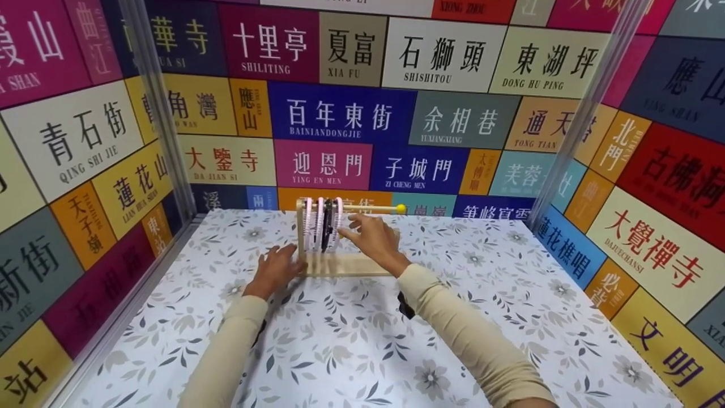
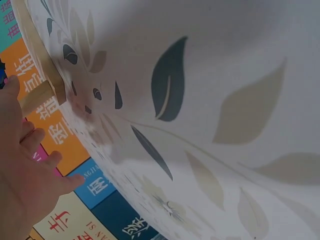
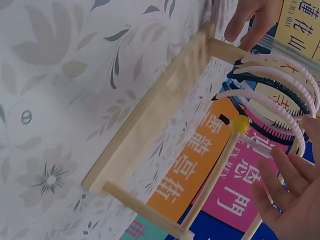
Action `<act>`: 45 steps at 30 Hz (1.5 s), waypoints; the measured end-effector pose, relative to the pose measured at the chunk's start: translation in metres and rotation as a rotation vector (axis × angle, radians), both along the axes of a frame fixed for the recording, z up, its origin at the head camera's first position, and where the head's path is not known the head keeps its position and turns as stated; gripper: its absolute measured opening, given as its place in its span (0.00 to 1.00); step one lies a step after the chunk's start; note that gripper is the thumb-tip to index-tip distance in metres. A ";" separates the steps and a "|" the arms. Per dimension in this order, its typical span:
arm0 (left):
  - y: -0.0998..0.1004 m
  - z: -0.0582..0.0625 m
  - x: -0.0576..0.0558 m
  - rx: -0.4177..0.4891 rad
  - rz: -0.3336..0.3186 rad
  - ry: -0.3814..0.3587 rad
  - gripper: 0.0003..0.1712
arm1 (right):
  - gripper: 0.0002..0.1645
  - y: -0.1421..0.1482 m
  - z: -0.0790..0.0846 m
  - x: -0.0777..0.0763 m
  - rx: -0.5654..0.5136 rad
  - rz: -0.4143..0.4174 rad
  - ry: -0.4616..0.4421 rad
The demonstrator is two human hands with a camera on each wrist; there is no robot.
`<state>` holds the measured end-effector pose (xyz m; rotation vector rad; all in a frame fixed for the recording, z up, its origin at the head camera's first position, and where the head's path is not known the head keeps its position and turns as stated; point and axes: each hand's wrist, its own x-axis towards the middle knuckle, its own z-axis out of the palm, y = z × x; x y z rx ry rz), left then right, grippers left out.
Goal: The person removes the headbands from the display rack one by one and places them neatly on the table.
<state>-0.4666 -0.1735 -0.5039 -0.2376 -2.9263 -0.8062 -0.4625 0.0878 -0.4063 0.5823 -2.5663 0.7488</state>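
Several headbands, among them a pink headband and a dark headband, hang side by side on a light wooden stand. A yellow ball caps one rod of the stand. At the right of the row is my right hand, its fingers loosely bent and spread. In the right wrist view this hand is right by the outer pink headband; whether it touches is unclear. My left hand is at the left end of the base, with fingers apart; contact there cannot be made out.
The stand is on a table covered in a white leaf-and-flower print. Panels with coloured place-name signs enclose the table at the back and both sides. Metal posts stand at the back corners.
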 end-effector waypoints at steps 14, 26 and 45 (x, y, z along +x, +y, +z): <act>0.011 -0.010 -0.006 -0.054 -0.007 -0.016 0.28 | 0.23 -0.012 -0.006 -0.002 -0.057 -0.090 0.015; 0.014 -0.012 -0.014 -0.049 -0.014 -0.057 0.21 | 0.13 -0.011 -0.005 -0.004 -0.065 -0.094 0.007; 0.001 -0.018 -0.012 -0.052 -0.019 -0.064 0.19 | 0.12 0.001 -0.003 -0.007 -0.050 -0.116 -0.017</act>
